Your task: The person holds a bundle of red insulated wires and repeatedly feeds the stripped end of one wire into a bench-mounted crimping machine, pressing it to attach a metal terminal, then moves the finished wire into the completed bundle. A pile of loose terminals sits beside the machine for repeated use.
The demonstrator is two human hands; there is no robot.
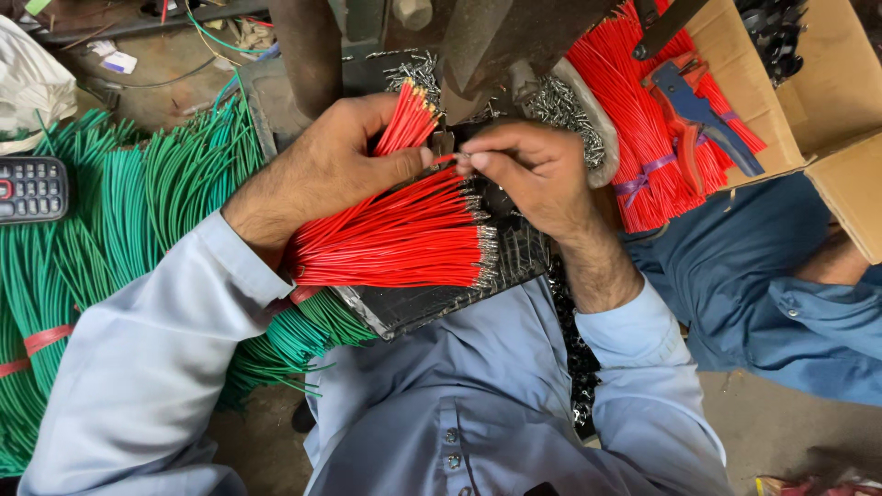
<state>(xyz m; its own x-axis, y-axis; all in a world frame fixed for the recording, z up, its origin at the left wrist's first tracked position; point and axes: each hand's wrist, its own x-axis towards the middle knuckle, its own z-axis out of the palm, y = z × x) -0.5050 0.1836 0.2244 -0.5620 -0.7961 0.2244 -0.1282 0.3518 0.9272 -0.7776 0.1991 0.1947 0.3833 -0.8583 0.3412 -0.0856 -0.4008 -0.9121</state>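
Nearest the camera, just below the press (496,37), a black pad (432,298) is lying on the lap. Red wires (404,241) are fanning across it, their long axis running roughly left to right, metal tips pointing right and slightly up toward the press.

The left hand (326,170) is gripping a red bundle (404,119), fingers closed around it. Its copper ends are pointing up and right at the press. The right hand (533,170) is pinching a single wire (447,160) between thumb and forefinger, narrow grip, the wire lying nearly level with its end toward the press die.

Likely risks: both hands' fingertips are sitting very close under the press, so a stroke could be catching them. The loose fan may also be sliding off the tilted pad.

Left of the press, green wires (138,211) are piling up beside a keypad phone (32,188). Right of the press, more red wires (643,129) are lying with a stripper tool (698,110) in a cardboard box (827,83).
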